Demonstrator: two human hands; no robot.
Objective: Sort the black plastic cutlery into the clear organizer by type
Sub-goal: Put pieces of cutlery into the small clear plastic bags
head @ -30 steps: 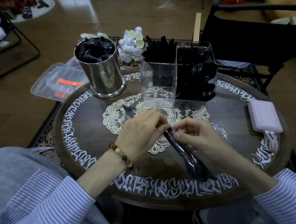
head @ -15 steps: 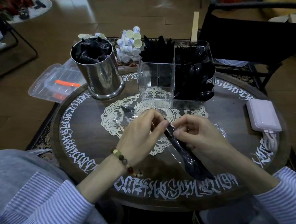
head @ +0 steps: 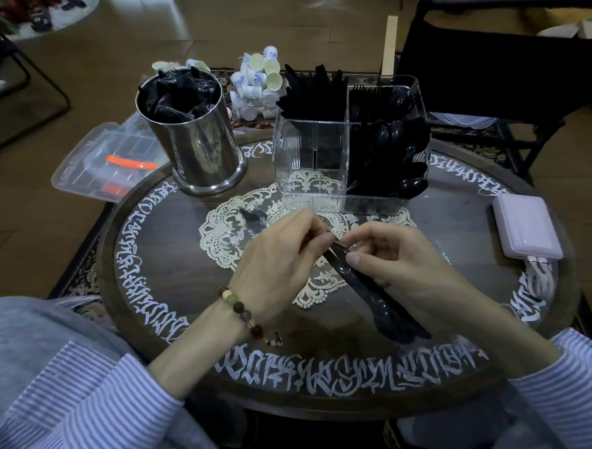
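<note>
Together, left hand (head: 282, 259) and right hand (head: 396, 263) pinch wrapped cutlery (head: 370, 292) (type indistinct).

One head-worn wide-angle view looks forward and steeply down from close above the round table (head: 146, 266), whose rim bows with the lens. The hands sit near at centre, the organizer (head: 349, 159) at 12 o'clock, and floor fills the far top edge.

Dim light falls on a brown wood-plank floor (head: 277, 22). A round dark tabletop (head: 146, 266) with white lettering stands before a black folding chair (head: 492, 76).
</note>
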